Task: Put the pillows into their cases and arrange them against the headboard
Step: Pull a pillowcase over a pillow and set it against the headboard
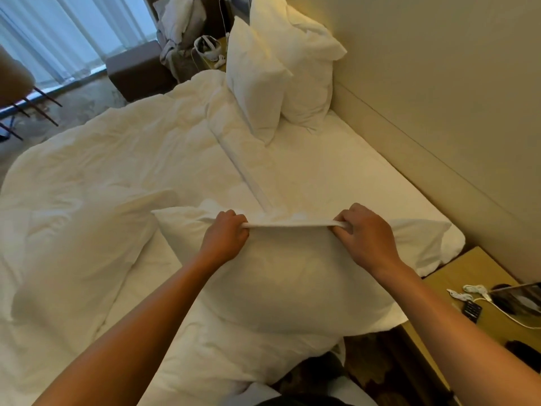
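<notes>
Hotel bed, white sheet, rumpled duvet left. Near edge: one cased pillow, long axis left–right, its open hem pulled taut between left hand and right hand, both closed on it. Two finished pillows lean at headboard, far right; bare sheet between, unobstructed.

We can read no text, label, brand or number anywhere; the dark remote on the near right nightstand is too blurred to read.
</notes>
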A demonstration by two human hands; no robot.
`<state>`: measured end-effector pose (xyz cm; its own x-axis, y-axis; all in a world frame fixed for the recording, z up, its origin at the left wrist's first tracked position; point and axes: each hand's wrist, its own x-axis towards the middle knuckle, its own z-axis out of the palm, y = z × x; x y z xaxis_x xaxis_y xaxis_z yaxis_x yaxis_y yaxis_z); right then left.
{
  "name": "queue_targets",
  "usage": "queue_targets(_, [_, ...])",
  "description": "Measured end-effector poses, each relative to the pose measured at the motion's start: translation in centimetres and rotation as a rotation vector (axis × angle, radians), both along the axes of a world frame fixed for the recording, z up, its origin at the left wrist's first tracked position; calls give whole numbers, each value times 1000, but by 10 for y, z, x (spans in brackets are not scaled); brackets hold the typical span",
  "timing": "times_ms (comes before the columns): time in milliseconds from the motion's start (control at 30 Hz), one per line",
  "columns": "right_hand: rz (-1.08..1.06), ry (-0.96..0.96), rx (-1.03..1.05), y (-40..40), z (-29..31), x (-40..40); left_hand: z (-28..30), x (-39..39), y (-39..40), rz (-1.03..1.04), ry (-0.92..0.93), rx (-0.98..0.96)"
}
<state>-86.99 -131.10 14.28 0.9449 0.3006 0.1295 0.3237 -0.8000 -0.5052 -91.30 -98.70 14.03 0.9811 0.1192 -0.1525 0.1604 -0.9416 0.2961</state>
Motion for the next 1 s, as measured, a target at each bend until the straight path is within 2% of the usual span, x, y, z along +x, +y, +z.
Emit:
queue_targets(200, [3,-118,-90,-10,4,14,6,8,-6,9,-44,73])
queue_targets(367, [-27,31,8,3,6,15,9,9,4,20,-75,101])
queue_targets(533, [18,247,40,16,7,14,-9,15,27,-41,-27,74])
queue_targets(733, [-38,216,-86,12,11,14,-28,31,48,-186,71,57])
queue_targets(833, [-67,231,-140,12,8,11,-36,38,55,-204,170,-43])
queue_targets(1000, [-129,319,-211,14,-2,8,-47,40,68,-178,217,-59])
